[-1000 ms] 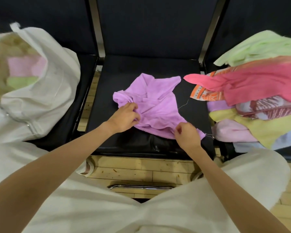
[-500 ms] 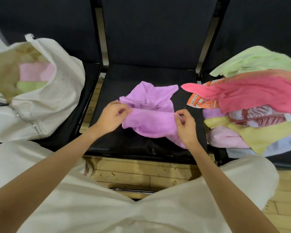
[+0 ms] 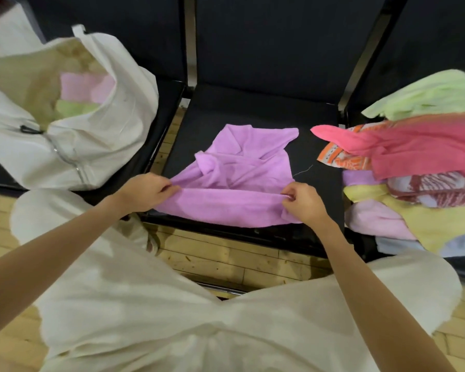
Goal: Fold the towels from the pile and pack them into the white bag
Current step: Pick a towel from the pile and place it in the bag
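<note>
Head view: crumpled lilac terry towel (image 3: 239, 173) lying on the black padded middle chair seat (image 3: 255, 108), near edge lifted and stretched straight between both hands. Left hand (image 3: 145, 190) pinching the left end of that edge, fingers curled round the cloth; right hand (image 3: 302, 201) pinching the right end between thumb and fingertips. Held taut this way, probably, to find a straight hem and bring the corners level before the first fold; far half bunched and creased, so not yet flat. Loose thread (image 3: 302, 170) trailing from the right side of the towel onto the seat. Open white fabric bag with a zip (image 3: 73, 146) slumped on the left seat, mouth gaping toward the person, pale pink and pale green folded cloths (image 3: 78, 98) already inside, placed near for easy dropping in. Heap of unfolded towels (image 3: 419, 167) on the right seat, close to the right arm: light green on top, coral pink, orange-patterned, yellow, pale pink and pale blue beneath. Row of joined black chairs with metal frame uprights (image 3: 189, 49) serving as the surface; pale wooden plank floor (image 3: 226, 253) below; white garment across the lap in the foreground.
</note>
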### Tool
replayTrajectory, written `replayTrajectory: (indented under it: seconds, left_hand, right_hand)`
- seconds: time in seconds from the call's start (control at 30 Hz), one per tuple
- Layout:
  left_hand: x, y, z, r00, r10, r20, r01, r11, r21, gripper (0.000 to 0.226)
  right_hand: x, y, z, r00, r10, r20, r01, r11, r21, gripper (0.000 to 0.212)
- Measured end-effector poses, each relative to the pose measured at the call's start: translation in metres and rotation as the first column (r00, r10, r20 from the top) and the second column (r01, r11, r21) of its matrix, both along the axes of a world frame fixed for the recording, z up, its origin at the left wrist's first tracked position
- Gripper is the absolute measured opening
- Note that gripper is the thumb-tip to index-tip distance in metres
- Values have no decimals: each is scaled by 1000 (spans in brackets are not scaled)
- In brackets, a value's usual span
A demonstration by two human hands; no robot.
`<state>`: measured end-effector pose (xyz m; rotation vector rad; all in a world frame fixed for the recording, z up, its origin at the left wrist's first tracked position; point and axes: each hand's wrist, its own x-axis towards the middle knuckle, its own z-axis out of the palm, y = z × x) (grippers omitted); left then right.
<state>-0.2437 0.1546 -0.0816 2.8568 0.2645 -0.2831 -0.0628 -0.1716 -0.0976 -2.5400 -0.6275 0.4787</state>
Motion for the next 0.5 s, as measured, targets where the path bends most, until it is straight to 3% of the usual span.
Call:
replayTrajectory:
  seconds: [0.07, 0.17, 0.23, 0.33, 0.4, 0.5]
  left_hand:
    - [11, 2, -5, 984, 78, -159, -74, 997, 35, 39]
    - [35, 6, -9, 928, 182, -325, -180, 983, 36, 30]
    - [51, 3, -2, 932, 269, -243, -270, 962, 32, 28]
    - [80, -15, 4, 897, 442, 12, -438, 891, -119, 45]
    - [104, -30, 5, 839, 544, -13, -533, 817, -222, 47]
    - [129, -46, -6, 781, 604, -157, -623, 743, -244, 31]
  right_hand:
    - [1, -2, -1, 993, -115, 15, 116, 987, -108, 4]
    - [2, -5, -2, 955, -277, 109, 288, 952, -106, 17]
    - [1, -5, -1, 937, -327, 121, 325, 945, 34, 19]
    - [-1, 0, 3, 970, -229, 86, 198, 941, 274, 25]
    - [-5, 1, 3, 980, -166, 109, 118, 928, 354, 28]
    - [-11, -1, 5, 982, -168, 82, 111, 880, 461, 27]
